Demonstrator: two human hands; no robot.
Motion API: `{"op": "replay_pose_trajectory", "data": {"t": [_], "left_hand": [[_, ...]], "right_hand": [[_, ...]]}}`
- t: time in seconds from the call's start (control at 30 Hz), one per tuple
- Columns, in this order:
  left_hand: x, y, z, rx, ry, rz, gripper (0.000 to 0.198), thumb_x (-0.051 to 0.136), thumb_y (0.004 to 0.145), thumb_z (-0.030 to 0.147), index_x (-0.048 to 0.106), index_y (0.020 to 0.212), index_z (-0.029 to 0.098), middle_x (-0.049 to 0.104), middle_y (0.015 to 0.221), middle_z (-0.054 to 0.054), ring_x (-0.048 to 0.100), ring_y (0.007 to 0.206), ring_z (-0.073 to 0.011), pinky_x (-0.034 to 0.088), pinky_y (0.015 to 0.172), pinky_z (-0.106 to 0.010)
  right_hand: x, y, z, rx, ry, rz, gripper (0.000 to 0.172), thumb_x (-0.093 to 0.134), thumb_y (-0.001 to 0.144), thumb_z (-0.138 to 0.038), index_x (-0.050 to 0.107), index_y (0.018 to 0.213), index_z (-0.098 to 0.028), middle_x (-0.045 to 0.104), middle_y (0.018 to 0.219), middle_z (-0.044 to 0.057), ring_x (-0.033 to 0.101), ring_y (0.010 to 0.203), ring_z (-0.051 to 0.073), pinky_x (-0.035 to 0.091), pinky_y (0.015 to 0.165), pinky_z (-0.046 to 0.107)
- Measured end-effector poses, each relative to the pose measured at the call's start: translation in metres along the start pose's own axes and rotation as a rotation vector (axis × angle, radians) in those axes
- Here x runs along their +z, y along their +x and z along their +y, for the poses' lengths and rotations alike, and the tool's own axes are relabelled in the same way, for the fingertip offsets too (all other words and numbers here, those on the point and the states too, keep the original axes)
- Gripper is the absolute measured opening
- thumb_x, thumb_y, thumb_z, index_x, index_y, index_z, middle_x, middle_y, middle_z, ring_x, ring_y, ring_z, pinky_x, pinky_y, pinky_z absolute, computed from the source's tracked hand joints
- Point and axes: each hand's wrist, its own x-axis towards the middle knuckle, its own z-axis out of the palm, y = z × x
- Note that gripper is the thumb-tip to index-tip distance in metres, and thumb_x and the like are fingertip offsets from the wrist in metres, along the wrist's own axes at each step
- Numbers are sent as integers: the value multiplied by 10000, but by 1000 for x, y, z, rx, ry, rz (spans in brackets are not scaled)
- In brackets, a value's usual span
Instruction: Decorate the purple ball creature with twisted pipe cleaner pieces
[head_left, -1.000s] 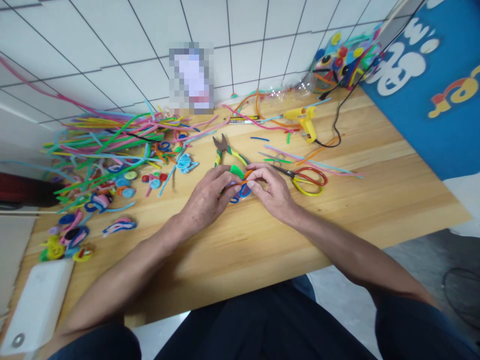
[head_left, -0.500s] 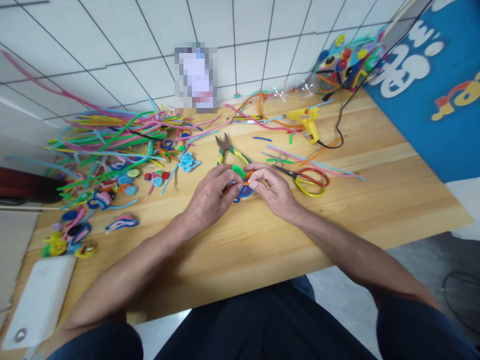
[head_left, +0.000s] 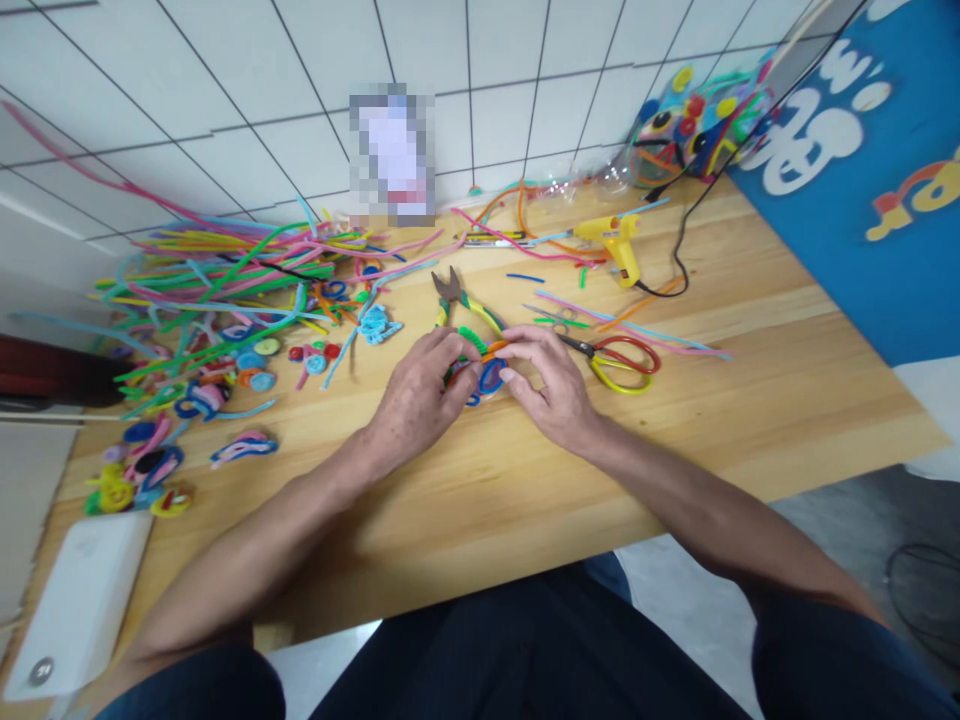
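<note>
My left hand (head_left: 421, 392) is closed, thumb and fingers pinching a small craft piece of bent pipe cleaners. A bright green coiled pipe cleaner (head_left: 472, 341) shows above its fingertips, and an orange pipe cleaner (head_left: 493, 349) runs from them toward the right. Below the orange strand is a blue pipe-cleaner ring (head_left: 492, 376); whether it is joined to the rest I cannot tell. My right hand (head_left: 553, 388) has its thumb and index finger apart, the index fingertip at the orange strand's end. Just behind the hands lie green-and-yellow pliers (head_left: 448, 288).
Scissors (head_left: 611, 358) with red and yellow handles lie right of my right hand. A yellow glue gun (head_left: 619, 245) with a black cord is behind them. Pipe cleaners (head_left: 232, 262) are heaped at the left back. A white power bank (head_left: 82, 600) lies at the near left.
My right thumb and index finger have parted from their pinch on the orange pipe cleaner, uncovering the blue ring. My left hand has stayed almost in place.
</note>
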Motion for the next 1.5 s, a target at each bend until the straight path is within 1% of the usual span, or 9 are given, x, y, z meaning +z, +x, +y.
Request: {"op": "replay_pose_trajectory", "data": {"t": [0.13,0.23,0.37,0.47,0.67,0.93,1.23,1.4,1.5], "left_hand": [[0,1,1,20,-4,11,93,573,1004,174,638,948,210,652,914,-42,635,904,-199,519,826,-331],[1,1,0,19,2,24,102,570,1009,168,652,959,201,650,913,-39,636,901,-195,514,825,-325],[3,0,0,4,0,42,100,569,1018,181,667,1031,199,675,953,-44,646,923,-198,519,833,-324],[3,-1,-1,-8,-7,36,141,555,1007,148,660,1085,201,697,1009,-51,654,950,-198,528,844,-322],[1,-1,-4,22,-21,-30,227,482,1009,98,676,1071,200,701,1034,-71,656,975,-200,537,883,-341],[-1,-1,-5,-10,-16,-72,255,478,1008,90,698,1081,198,699,1074,-83,658,983,-201,544,880,-347],[-2,1,-4,-14,-1,-82,252,480,1017,95,697,1082,205,693,1071,-76,659,984,-197,543,897,-348],[-8,3,0,24,0,-152,218,527,996,133,676,1140,202,684,1066,-79,649,1018,-223,539,906,-371],[-15,4,1,74,2,-219,288,583,939,130,632,1212,209,679,1099,-74,644,1047,-231,538,936,-379]], "right_hand": [[1,-1,-1,-64,-40,9,242,583,1055,-275,651,1286,-297,650,1334,108,630,1292,274,543,1106,538],[1,-2,0,-84,-58,-4,252,584,1054,-264,652,1296,-283,649,1344,115,630,1301,275,552,1103,534],[2,-2,1,-71,-76,-25,253,582,1053,-274,653,1296,-284,657,1350,114,635,1304,285,554,1105,549],[2,-3,1,-84,-78,-21,259,590,1049,-269,640,1303,-273,657,1349,123,634,1309,285,553,1105,545],[3,-4,1,-61,-74,-44,244,604,1040,-288,634,1282,-265,659,1353,123,630,1318,292,547,1108,549],[1,-3,2,-54,-83,-25,272,613,1038,-306,605,1309,-277,656,1351,115,627,1309,290,544,1105,560],[2,-4,3,-67,-82,-55,253,607,1034,-299,617,1284,-268,657,1345,121,626,1312,294,544,1105,557],[1,-5,3,-31,-94,-81,257,606,1029,-315,614,1281,-268,656,1358,126,626,1312,304,537,1104,564],[0,-4,3,-25,-94,-79,241,607,1030,-332,618,1262,-265,662,1353,126,628,1304,303,538,1098,561]]}}
